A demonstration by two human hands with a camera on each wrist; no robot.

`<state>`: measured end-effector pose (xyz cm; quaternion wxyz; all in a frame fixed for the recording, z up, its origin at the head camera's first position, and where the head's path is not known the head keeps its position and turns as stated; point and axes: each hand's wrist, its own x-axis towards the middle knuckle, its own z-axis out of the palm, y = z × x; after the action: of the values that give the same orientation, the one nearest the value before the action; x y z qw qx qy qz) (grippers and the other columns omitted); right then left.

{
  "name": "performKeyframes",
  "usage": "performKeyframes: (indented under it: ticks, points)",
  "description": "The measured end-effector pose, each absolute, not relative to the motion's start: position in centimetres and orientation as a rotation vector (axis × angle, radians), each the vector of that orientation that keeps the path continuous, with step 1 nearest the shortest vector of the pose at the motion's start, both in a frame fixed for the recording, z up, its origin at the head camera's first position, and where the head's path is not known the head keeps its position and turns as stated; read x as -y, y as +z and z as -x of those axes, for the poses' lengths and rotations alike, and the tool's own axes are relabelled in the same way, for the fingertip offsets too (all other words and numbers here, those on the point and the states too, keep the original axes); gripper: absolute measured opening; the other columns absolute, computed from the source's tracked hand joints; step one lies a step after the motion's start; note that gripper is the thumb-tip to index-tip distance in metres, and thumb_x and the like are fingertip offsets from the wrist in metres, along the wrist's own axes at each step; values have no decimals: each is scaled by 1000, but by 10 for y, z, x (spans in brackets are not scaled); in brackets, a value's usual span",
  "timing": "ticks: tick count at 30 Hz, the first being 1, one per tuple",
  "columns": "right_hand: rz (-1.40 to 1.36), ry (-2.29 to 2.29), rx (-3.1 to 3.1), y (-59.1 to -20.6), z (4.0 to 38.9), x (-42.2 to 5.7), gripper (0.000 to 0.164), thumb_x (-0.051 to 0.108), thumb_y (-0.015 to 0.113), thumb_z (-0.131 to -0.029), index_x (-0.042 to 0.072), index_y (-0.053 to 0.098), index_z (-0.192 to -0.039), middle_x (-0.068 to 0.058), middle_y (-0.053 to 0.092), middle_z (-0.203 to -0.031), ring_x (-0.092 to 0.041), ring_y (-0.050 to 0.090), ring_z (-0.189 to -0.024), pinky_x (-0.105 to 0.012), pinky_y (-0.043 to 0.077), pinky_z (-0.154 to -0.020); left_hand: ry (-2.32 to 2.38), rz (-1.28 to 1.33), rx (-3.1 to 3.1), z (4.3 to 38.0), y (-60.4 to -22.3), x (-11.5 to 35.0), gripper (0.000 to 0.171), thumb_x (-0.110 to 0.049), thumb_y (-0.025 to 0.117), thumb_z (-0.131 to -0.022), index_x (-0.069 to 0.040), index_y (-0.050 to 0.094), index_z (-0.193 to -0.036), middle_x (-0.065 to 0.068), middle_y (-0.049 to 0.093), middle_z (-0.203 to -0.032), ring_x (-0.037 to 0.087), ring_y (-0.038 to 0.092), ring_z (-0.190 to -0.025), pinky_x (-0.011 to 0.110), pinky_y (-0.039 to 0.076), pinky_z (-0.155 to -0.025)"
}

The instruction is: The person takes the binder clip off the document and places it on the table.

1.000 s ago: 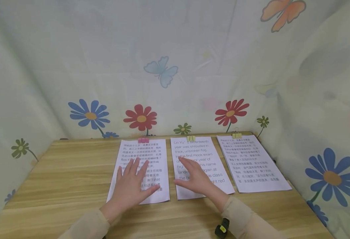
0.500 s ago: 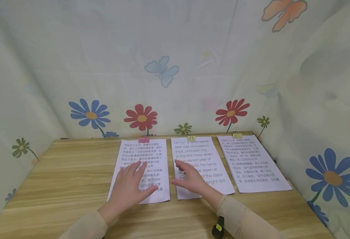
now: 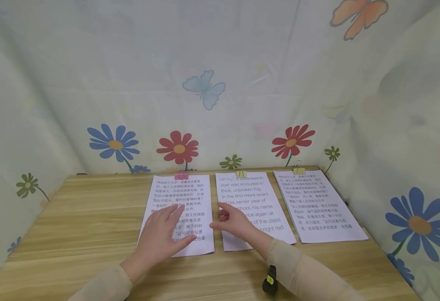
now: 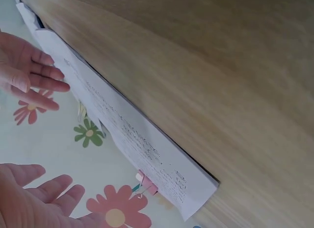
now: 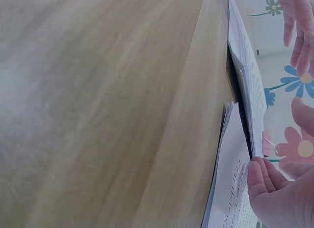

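Note:
Three stacks of printed paper lie in a row on the wooden table. Over the left stack [image 3: 201, 209], topped by a pink binder clip [image 3: 181, 176], my left hand [image 3: 157, 234] hovers with fingers spread and relaxed. The middle stack [image 3: 246, 196] bears large English print and a yellow binder clip [image 3: 241, 174]. Above its left edge is my right hand [image 3: 236, 219], thumb and index finger apart and the other fingers loosely curled, holding nothing. In the left wrist view, both the left hand [image 4: 34, 203] and right hand [image 4: 24, 71] appear raised off the paper.
The right stack [image 3: 314, 205], with a yellow clip [image 3: 298, 170], lies near the table's right edge. A flower-printed curtain [image 3: 137, 83] rises behind and along both sides of the wooden table [image 3: 92, 217]. A dark strap device [image 3: 270, 280] hangs by the right sleeve.
My right hand has shifted left toward the gap between the left and middle stacks, its fingers curling more. The left hand has drawn slightly back and its fingers have come closer together. The stacks stay put.

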<state>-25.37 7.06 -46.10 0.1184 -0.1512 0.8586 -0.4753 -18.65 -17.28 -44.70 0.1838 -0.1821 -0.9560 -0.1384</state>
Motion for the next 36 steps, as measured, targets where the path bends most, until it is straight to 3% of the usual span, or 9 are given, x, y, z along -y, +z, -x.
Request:
performKeyframes:
  ticks: [15,23,31,36]
  points:
    - [205,-1432,-2464,-460,255,-58,77,26,82,-83,3,45,-146,-11,67,-114,-22,66,-97,-36,55,-78,-402,542,2728,185,-445,174,88,-65,70,-79,-8,51,-144,15,53,-140,35,48,-128,57,34,-108]
    - [21,-1691,-2215,-461,258,-55,75,13,80,-84,-3,41,-146,-15,67,-108,-23,70,-91,-34,58,-77,-399,541,2726,185,-443,174,87,-63,72,-79,-9,51,-144,15,54,-139,35,48,-128,57,35,-108]
    - [79,-1576,-2385,-469,257,-50,77,19,83,-81,0,45,-144,-10,67,-108,-19,67,-86,-34,57,-78,-402,532,2731,186,-444,175,88,-64,73,-78,-10,51,-144,14,53,-140,35,48,-128,57,36,-107]
    - [142,-1539,-2514,-477,253,-45,74,15,84,-79,-2,48,-140,-8,68,-105,-20,66,-90,-34,56,-78,-407,527,2732,187,-444,175,88,-63,74,-77,-10,51,-144,14,53,-139,35,48,-128,57,37,-106]
